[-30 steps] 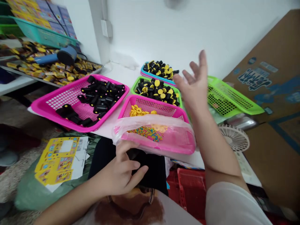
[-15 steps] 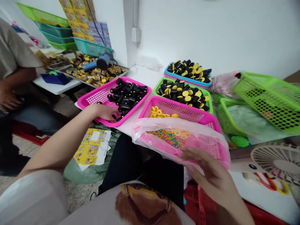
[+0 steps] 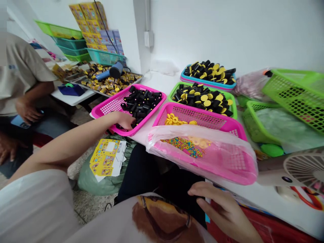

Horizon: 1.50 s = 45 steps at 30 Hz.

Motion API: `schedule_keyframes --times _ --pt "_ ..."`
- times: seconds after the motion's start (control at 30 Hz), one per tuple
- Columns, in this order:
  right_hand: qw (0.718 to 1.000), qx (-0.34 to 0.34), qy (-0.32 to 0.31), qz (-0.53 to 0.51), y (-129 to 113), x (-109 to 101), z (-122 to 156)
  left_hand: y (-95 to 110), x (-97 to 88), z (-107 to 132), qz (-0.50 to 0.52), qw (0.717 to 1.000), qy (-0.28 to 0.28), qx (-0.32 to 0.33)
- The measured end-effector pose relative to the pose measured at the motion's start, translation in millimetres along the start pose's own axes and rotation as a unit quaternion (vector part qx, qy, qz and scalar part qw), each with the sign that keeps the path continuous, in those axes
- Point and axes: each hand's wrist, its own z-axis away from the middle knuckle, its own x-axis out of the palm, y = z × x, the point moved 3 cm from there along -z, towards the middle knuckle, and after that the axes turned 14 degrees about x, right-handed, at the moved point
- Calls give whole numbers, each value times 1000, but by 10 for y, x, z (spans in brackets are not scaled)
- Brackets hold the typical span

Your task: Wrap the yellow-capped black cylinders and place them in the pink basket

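Note:
My left hand (image 3: 125, 119) reaches into the near corner of a flat pink tray (image 3: 106, 109). Its fingers are curled down among the black cylinders (image 3: 141, 101) piled there, and what they grip is hidden. My right hand (image 3: 220, 207) lies low over my lap, fingers loosely apart and holding nothing. It sits just below a pink basket (image 3: 202, 116) draped with a clear plastic bag (image 3: 225, 158). That basket holds small coloured beads (image 3: 186, 145) and yellow rings (image 3: 173, 119).
A green basket (image 3: 231, 104) and a blue tray (image 3: 210, 84) behind hold black-and-yellow capped pieces. Green baskets (image 3: 296, 94) and a small white fan (image 3: 301, 168) stand at the right. Yellow printed cards (image 3: 107, 158) lie on the floor. Another person (image 3: 22, 77) sits at the left by a second table.
My left hand went from my lap out to the pink tray and closed among the black cylinders. My right hand dropped from mid-air to my lap. The view swung left.

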Motion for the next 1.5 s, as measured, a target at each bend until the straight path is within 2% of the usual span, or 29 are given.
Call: schedule_keyframes --times 0.1,0.2,0.27,0.3,0.33,0.4,0.47,0.57,0.67,0.77,0.83,0.87,0.9,1.0,1.07,1.13,1.2,1.3,1.4,1.5 --pt "1000 -12 -6 -1 -29 6 -35 -26 -242 155 -2 1000 8 -11" --pt "1000 -27 3 2 -96 1 -110 113 -487 438 68 990 118 21" --pt "999 -40 19 28 -164 4 -191 357 -508 617 187 959 203 62" --pt "997 -49 32 46 -207 10 -241 520 -457 680 253 937 227 81" --pt "995 -63 52 64 -258 16 -296 702 -365 719 348 903 233 99" --pt "985 -99 106 94 -371 32 -415 1110 -94 727 511 832 169 132" --pt "971 -139 151 124 -475 62 -531 1501 209 694 606 776 70 160" --pt "960 -179 140 162 -534 135 -651 1878 612 635 683 710 -39 166" --pt "965 -172 132 151 -460 168 -634 1991 915 602 747 645 -69 146" --pt "975 -122 137 122 -352 113 -514 1980 1146 639 805 570 -105 127" --pt "980 -68 144 118 -298 -16 -445 1929 1242 698 823 543 -110 127" --pt "979 -32 154 129 -270 -116 -431 1891 1259 730 821 544 -96 146" --pt "975 6 165 149 -234 -233 -437 1845 1256 762 808 557 -74 176" --pt "952 108 154 243 -54 -585 -585 1680 1170 844 715 641 -6 281" --pt "933 157 83 314 131 -715 -766 1534 1094 864 639 702 55 310" --pt "906 209 -9 369 329 -727 -951 1372 1039 866 583 739 124 315" --pt "882 246 -77 394 472 -651 -1112 1225 1031 864 560 747 174 315" --pt "875 255 -111 397 548 -463 -1318 1068 1066 872 540 748 227 311" --pt "898 226 -120 357 531 -266 -1492 995 1068 897 509 761 278 291" --pt "935 170 -120 287 447 -95 -1641 988 1026 918 514 753 303 276"
